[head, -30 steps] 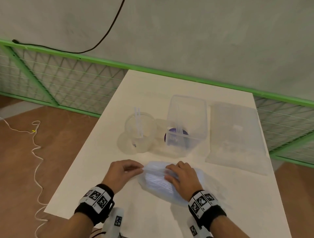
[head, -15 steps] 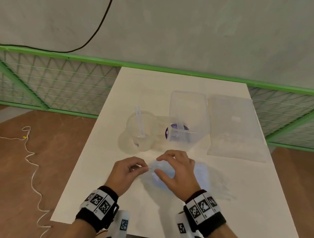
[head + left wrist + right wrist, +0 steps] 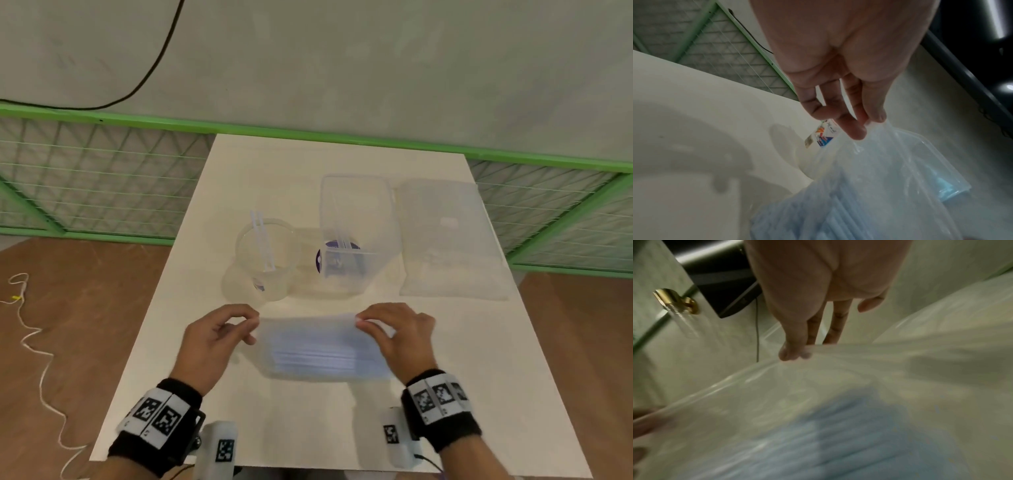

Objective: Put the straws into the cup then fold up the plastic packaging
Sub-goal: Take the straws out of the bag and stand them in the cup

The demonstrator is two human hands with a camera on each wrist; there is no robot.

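Note:
A clear plastic packaging bag [image 3: 320, 346] with bluish-white straws inside lies near the table's front edge. My left hand [image 3: 251, 325] pinches its far left corner, and my right hand [image 3: 359, 322] pinches its far right corner, so the far edge is stretched between them. In the left wrist view, my left hand [image 3: 867, 125] nips the bag [image 3: 890, 178] between thumb and fingers. The right wrist view shows my right hand [image 3: 795, 353] pinching the film [image 3: 838, 386]. Behind the bag stands a clear cup [image 3: 265, 260] holding two straws [image 3: 262, 243].
A clear rectangular container [image 3: 356, 236] with straws and a purple item stands right of the cup. Its translucent lid [image 3: 445, 240] lies further right. The white table [image 3: 308, 428] ends just before my wrists. A green mesh fence [image 3: 102, 178] runs behind.
My right hand lifted off the top of the bag and moved right to pinch its far right corner. The bag now lies spread wide between both hands. The head view shifted.

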